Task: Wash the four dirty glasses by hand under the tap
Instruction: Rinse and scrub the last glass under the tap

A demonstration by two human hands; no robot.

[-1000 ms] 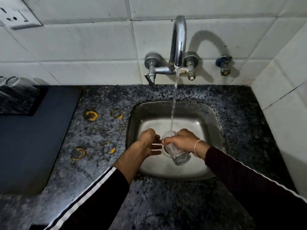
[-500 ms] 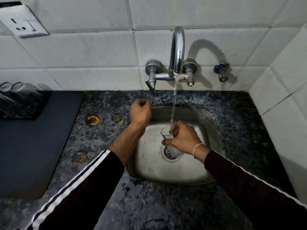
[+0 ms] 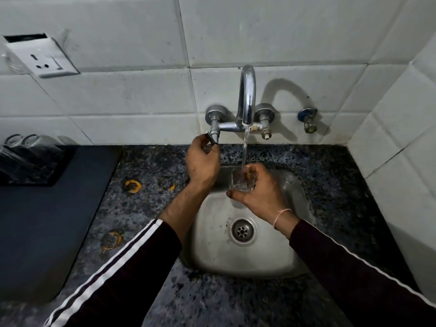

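Left hand (image 3: 203, 161) risen from sink edge to tap handle (image 3: 211, 138), pinching it.
Right hand (image 3: 257, 194) grips 1 glass (image 3: 243, 181) upright under stream (just right of the left hand).

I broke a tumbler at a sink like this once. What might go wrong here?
The right hand alone holds the wet glass above the steel sink; a slip could crack it. The water stream is filling it, so it may overflow onto the sleeve. The left hand pinches the tap handle; a wrong turn could cause splashing.
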